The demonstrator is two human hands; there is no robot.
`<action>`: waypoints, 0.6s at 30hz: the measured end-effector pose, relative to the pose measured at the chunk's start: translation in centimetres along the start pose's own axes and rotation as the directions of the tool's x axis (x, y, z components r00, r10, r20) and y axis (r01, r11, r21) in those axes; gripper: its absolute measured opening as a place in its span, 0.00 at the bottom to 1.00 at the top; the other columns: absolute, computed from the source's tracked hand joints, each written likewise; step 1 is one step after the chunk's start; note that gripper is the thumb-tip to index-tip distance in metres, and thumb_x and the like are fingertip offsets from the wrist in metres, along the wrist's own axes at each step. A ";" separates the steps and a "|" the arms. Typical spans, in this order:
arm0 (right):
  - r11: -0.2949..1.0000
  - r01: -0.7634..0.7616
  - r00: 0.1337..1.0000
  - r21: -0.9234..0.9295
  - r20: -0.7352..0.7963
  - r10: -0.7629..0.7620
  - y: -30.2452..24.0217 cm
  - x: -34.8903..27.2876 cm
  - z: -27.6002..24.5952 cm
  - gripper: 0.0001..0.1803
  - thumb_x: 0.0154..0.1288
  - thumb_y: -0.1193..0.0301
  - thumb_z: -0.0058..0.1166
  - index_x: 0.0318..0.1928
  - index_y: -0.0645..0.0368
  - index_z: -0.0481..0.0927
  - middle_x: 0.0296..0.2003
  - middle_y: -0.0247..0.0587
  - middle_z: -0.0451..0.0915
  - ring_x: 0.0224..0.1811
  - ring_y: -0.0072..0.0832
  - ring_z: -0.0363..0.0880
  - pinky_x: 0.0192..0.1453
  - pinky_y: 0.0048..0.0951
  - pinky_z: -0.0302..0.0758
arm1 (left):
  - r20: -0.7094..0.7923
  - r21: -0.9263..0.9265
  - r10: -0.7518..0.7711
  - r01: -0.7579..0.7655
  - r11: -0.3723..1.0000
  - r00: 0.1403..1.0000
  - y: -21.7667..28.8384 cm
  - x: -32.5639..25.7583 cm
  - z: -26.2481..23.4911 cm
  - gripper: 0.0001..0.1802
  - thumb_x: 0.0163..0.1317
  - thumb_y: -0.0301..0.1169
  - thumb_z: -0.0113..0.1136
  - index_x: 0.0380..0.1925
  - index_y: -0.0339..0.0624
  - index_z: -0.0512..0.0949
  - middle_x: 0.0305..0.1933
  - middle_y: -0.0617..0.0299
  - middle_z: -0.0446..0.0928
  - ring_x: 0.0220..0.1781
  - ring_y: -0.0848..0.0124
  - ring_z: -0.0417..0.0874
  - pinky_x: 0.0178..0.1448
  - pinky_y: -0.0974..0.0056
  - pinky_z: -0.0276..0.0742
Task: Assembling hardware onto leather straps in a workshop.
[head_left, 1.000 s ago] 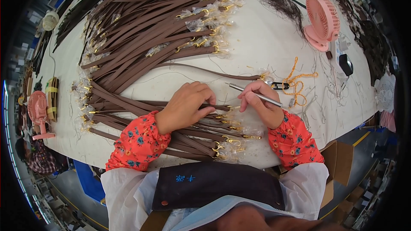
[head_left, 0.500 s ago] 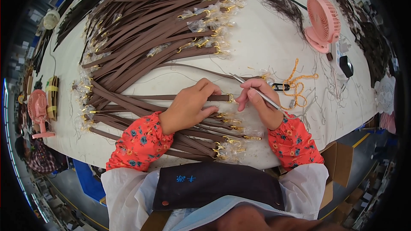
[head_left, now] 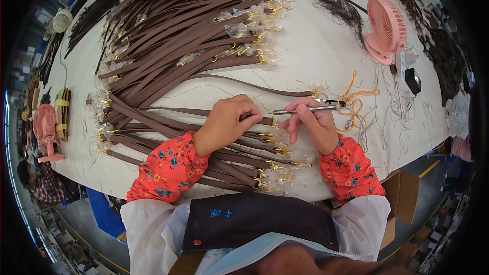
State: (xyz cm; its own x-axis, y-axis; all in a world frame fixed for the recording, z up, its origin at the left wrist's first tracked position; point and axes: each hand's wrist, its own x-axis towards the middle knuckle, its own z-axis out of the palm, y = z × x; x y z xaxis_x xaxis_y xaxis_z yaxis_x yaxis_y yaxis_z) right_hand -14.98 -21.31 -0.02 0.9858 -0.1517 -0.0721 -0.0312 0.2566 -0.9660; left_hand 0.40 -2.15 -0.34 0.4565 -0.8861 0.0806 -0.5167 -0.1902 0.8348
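My left hand (head_left: pixel 227 122) is closed in a pinch near the clasp end of a brown strap (head_left: pixel 193 112) that runs out to the left beneath it. This strap's gold clasp (head_left: pixel 274 122) shows just right of my fingertips. In my right hand (head_left: pixel 313 119) is a slim silver metal rod-like tool (head_left: pixel 321 108), held nearly level between thumb and fingers. Its tip is just above the clasp; I cannot tell whether they touch. Beside my hands, more brown straps (head_left: pixel 232 170) lie with gold clasps in clear plastic wrap.
A large pile of brown straps (head_left: pixel 173 35) covers the table's far left. One pink fan (head_left: pixel 385 25) stands far right, another pink fan (head_left: pixel 45 124) at left. Small black snips (head_left: pixel 326 102) with orange cord (head_left: pixel 356 91) lie right of my hands, among loose threads.
The metal tool has swung from a slant to nearly level, its tip lowering toward the clasp. My left thumb and fingers have come together in a pinch.
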 end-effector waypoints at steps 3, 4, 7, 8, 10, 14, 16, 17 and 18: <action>1.000 -0.007 0.999 -0.021 0.037 0.007 0.2 0.1 -0.1 0.16 0.79 0.63 0.41 0.47 0.65 0.74 0.25 0.35 0.77 0.23 0.22 0.79 0.52 0.31 0.80 | 0.048 -0.108 -0.064 0.069 0.992 0.997 -0.6 -0.1 -0.3 0.04 0.57 0.26 0.66 0.31 0.37 0.82 0.31 0.58 0.78 0.26 0.67 0.78 0.33 0.65 0.74; 1.000 -0.006 0.999 -0.021 0.037 0.007 0.2 0.1 -0.1 0.16 0.79 0.63 0.41 0.47 0.65 0.74 0.25 0.35 0.77 0.23 0.22 0.79 0.52 0.31 0.80 | 0.055 -0.162 -0.052 0.060 0.985 0.997 -0.7 -0.2 -0.3 0.04 0.56 0.25 0.67 0.30 0.37 0.82 0.31 0.59 0.78 0.25 0.68 0.77 0.33 0.67 0.73; 0.999 -0.014 0.999 -0.036 0.035 0.015 0.5 0.1 -0.1 0.16 0.79 0.63 0.41 0.47 0.65 0.74 0.25 0.35 0.77 0.23 0.22 0.79 0.51 0.29 0.80 | 0.099 -0.191 -0.073 0.091 0.977 0.992 -0.4 0.0 -0.6 0.04 0.55 0.25 0.68 0.30 0.37 0.82 0.32 0.61 0.79 0.27 0.67 0.78 0.35 0.66 0.74; 0.999 -0.015 0.999 -0.038 0.039 0.017 0.6 0.1 -0.1 0.16 0.79 0.63 0.42 0.48 0.65 0.74 0.25 0.36 0.77 0.23 0.22 0.79 0.48 0.28 0.80 | 0.099 -0.191 -0.074 0.092 0.977 0.992 -0.4 -0.1 -0.7 0.04 0.55 0.25 0.68 0.30 0.37 0.82 0.32 0.61 0.79 0.27 0.67 0.78 0.35 0.66 0.74; 0.999 -0.017 0.999 -0.040 0.044 0.018 0.6 0.0 -0.1 0.16 0.79 0.63 0.42 0.48 0.65 0.74 0.26 0.36 0.77 0.24 0.22 0.79 0.45 0.27 0.80 | 0.107 -0.141 -0.006 0.021 0.990 0.994 -0.3 -0.2 -0.7 0.04 0.55 0.25 0.68 0.30 0.38 0.82 0.33 0.61 0.78 0.30 0.67 0.79 0.37 0.66 0.75; 0.999 -0.045 0.997 -0.013 0.055 0.046 0.7 -0.1 0.0 0.16 0.79 0.63 0.42 0.49 0.65 0.74 0.29 0.38 0.78 0.27 0.23 0.79 0.36 0.24 0.79 | 0.108 -0.103 0.017 -0.006 0.995 0.994 -0.4 -0.2 -0.7 0.04 0.55 0.26 0.68 0.30 0.40 0.83 0.36 0.61 0.77 0.34 0.66 0.79 0.38 0.65 0.75; 0.999 -0.044 0.997 -0.003 0.061 0.044 0.7 -0.1 0.0 0.16 0.79 0.63 0.43 0.50 0.65 0.74 0.30 0.39 0.78 0.28 0.23 0.79 0.34 0.24 0.78 | 0.127 -0.083 0.009 0.002 0.997 0.992 -0.4 -0.2 -0.7 0.05 0.55 0.27 0.69 0.30 0.41 0.83 0.36 0.61 0.76 0.35 0.66 0.78 0.37 0.65 0.75; 0.999 -0.039 0.997 -0.006 0.064 0.039 0.7 0.0 0.0 0.16 0.79 0.63 0.43 0.50 0.65 0.74 0.30 0.39 0.78 0.28 0.23 0.79 0.34 0.24 0.78 | 0.127 -0.083 0.008 0.003 0.997 0.992 -0.4 -0.3 -0.7 0.05 0.55 0.27 0.69 0.30 0.41 0.83 0.36 0.61 0.76 0.35 0.66 0.78 0.37 0.65 0.75; 0.999 -0.033 0.997 -0.010 0.067 0.034 0.7 0.0 0.1 0.17 0.79 0.63 0.43 0.50 0.65 0.74 0.30 0.39 0.78 0.28 0.23 0.79 0.35 0.24 0.78 | 0.130 -0.079 0.009 0.002 0.997 0.991 -0.4 -0.3 -0.7 0.05 0.55 0.28 0.69 0.30 0.41 0.83 0.36 0.61 0.76 0.35 0.66 0.78 0.37 0.65 0.75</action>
State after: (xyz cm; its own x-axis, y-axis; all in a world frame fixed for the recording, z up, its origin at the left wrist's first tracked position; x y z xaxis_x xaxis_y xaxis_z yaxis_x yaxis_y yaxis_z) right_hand -15.00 -21.08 -0.64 0.9930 -0.0791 -0.0882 -0.0656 0.2521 -0.9655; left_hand 1.00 -1.54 -0.34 0.3537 -0.9352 0.0162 -0.4571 -0.1577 0.8753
